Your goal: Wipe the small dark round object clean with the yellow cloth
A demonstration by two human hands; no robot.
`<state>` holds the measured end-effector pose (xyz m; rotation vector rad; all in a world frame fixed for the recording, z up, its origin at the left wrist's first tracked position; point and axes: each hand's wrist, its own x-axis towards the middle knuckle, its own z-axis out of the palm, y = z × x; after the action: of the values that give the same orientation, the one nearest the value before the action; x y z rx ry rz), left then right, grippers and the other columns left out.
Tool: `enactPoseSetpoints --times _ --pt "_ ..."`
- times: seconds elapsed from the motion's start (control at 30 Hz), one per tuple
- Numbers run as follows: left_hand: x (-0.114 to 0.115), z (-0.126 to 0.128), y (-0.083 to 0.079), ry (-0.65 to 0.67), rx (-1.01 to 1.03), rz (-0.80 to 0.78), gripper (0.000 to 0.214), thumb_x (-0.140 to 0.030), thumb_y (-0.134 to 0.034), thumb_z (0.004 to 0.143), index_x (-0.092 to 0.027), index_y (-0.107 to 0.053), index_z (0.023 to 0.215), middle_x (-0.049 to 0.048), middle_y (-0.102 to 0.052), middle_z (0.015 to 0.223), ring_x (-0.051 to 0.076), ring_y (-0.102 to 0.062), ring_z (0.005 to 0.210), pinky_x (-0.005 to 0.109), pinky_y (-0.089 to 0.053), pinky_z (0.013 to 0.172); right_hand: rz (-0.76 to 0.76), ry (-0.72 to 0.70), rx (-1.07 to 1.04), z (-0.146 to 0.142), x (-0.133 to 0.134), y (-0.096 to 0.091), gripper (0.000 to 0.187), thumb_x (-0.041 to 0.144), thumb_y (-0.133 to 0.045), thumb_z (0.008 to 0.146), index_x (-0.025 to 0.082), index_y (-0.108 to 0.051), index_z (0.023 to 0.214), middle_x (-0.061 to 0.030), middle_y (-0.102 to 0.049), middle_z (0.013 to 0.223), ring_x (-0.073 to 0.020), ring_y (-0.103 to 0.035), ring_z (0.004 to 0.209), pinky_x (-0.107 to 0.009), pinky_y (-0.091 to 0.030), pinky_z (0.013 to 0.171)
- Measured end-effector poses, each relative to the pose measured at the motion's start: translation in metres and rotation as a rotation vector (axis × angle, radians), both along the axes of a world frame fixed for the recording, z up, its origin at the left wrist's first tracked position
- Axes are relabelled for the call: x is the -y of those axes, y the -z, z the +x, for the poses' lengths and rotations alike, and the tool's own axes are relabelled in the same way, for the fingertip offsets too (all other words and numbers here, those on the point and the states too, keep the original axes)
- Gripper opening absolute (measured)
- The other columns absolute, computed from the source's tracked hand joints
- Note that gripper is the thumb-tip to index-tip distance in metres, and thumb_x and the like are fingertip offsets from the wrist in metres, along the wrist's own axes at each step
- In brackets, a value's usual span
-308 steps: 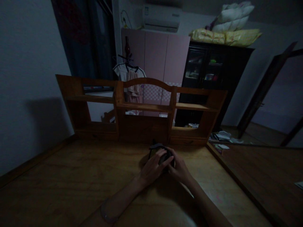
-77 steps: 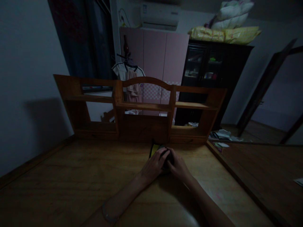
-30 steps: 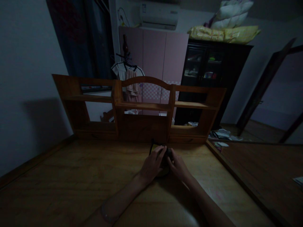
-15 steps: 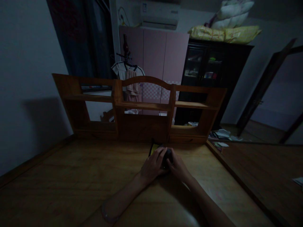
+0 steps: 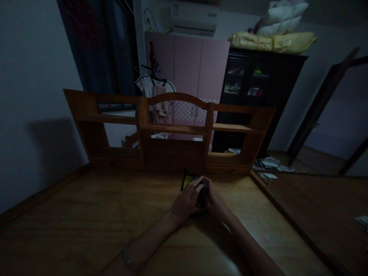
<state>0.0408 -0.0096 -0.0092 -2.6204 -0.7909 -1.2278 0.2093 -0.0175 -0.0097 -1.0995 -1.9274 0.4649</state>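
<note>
Both hands meet over the wooden desk, around a small dark rounded object (image 5: 202, 197) whose kind I cannot make out in the dim light. My left hand (image 5: 186, 199) wraps its near-left side, fingers curled over the top. From the right, my right hand (image 5: 215, 198) closes on the same object, with its fingertips against it. Just behind the left fingers, a flat yellow piece with a black edge (image 5: 186, 180) shows in part; the left hand hides the remainder. A band circles my left forearm.
A wooden shelf unit (image 5: 175, 155) stands along the back of the desk (image 5: 115, 207). The desk has a raised rim (image 5: 287, 214) on the right and a wall on the left. Papers (image 5: 270, 175) lie beyond the right rim. Wardrobes and hanging clothes are farther back.
The fingers of both hands have shifted slightly around the dark object, and a little more of its front shows. The arms stay in nearly the same place.
</note>
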Motion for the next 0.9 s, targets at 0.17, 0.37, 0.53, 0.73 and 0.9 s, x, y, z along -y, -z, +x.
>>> enactPoseSetpoints --times 0.17,0.37,0.53,0.73,0.9 --pt "-0.0018 0.0003 0.0026 0.009 -0.010 -0.013 0.077 -0.027 -0.071 0.075 -0.016 -0.027 0.138 0.0170 -0.041 0.138 0.028 -0.033 0.134 0.047 -0.040 0.106 0.000 -0.035 -0.059 -0.0022 0.0030 -0.0065 0.056 0.018 -0.036 0.092 0.021 -0.016 0.144 -0.0129 -0.055 0.126 -0.0201 -0.061 0.107 -0.037 -0.049 0.091" --pt "-0.0029 -0.0008 0.0061 0.025 -0.042 -0.030 0.082 -0.027 -0.070 0.076 -0.017 -0.021 0.141 0.0179 -0.033 0.141 0.030 -0.030 0.135 0.046 -0.041 0.105 0.018 -0.056 -0.055 -0.0024 0.0065 -0.0111 0.062 0.013 -0.037 0.089 0.021 -0.014 0.146 -0.0132 -0.051 0.132 -0.0203 -0.057 0.113 -0.038 -0.047 0.095" --pt "-0.0031 0.0006 0.0073 0.015 -0.051 -0.030 0.085 -0.023 -0.069 0.076 -0.019 -0.017 0.144 0.0186 -0.034 0.138 0.031 -0.036 0.131 0.048 -0.041 0.103 -0.012 -0.035 -0.030 -0.0007 0.0065 -0.0079 0.062 0.014 -0.036 0.089 0.022 -0.013 0.146 -0.0118 -0.060 0.120 -0.0204 -0.064 0.099 -0.038 -0.052 0.085" --pt "-0.0014 0.0015 0.0026 -0.002 -0.042 0.008 0.079 -0.025 -0.066 0.080 -0.018 -0.020 0.144 0.0194 -0.030 0.141 0.033 -0.029 0.134 0.052 -0.036 0.105 0.034 0.010 -0.018 -0.0011 0.0039 -0.0052 0.061 0.015 -0.037 0.089 0.022 -0.016 0.145 -0.0131 -0.057 0.124 -0.0213 -0.063 0.101 -0.038 -0.051 0.086" --pt "-0.0017 0.0010 0.0064 -0.069 -0.055 -0.015 0.083 -0.030 -0.070 0.077 -0.020 -0.021 0.144 0.0172 -0.037 0.137 0.033 -0.036 0.129 0.053 -0.036 0.104 0.026 0.024 -0.035 -0.0024 0.0024 -0.0043 0.062 0.017 -0.037 0.091 0.022 -0.011 0.147 -0.0141 -0.058 0.122 -0.0211 -0.065 0.095 -0.037 -0.053 0.081"
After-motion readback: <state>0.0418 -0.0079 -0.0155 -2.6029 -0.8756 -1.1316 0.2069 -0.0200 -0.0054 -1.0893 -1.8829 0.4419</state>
